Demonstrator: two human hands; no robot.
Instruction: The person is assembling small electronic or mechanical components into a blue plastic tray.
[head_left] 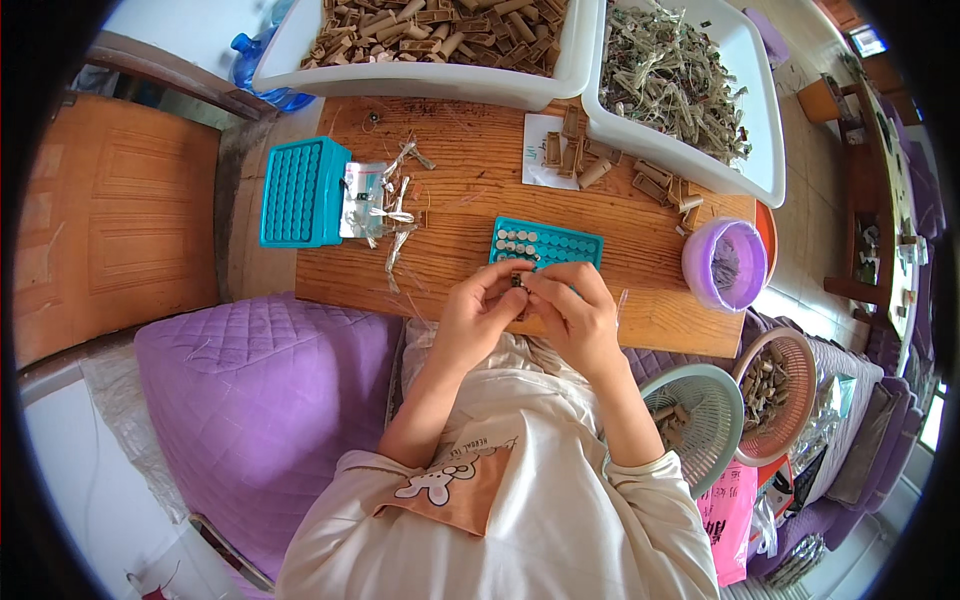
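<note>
Small part point(518, 281) above teal tray point(560, 244).

A: What did the person wear?
B: A cream long-sleeved cotton top point(560, 520) with pushed-up sleeves; the forearms were bare.
A: Markings?
B: An orange chest patch point(455, 488) bearing a white cartoon figure.

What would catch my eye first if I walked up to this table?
Probably the two hands meeting at the near edge of the wooden table, fingers pinching a tiny dark part just in front of a teal tray. Behind, two big white tubs brim with brown pieces and pale scraps.
</note>
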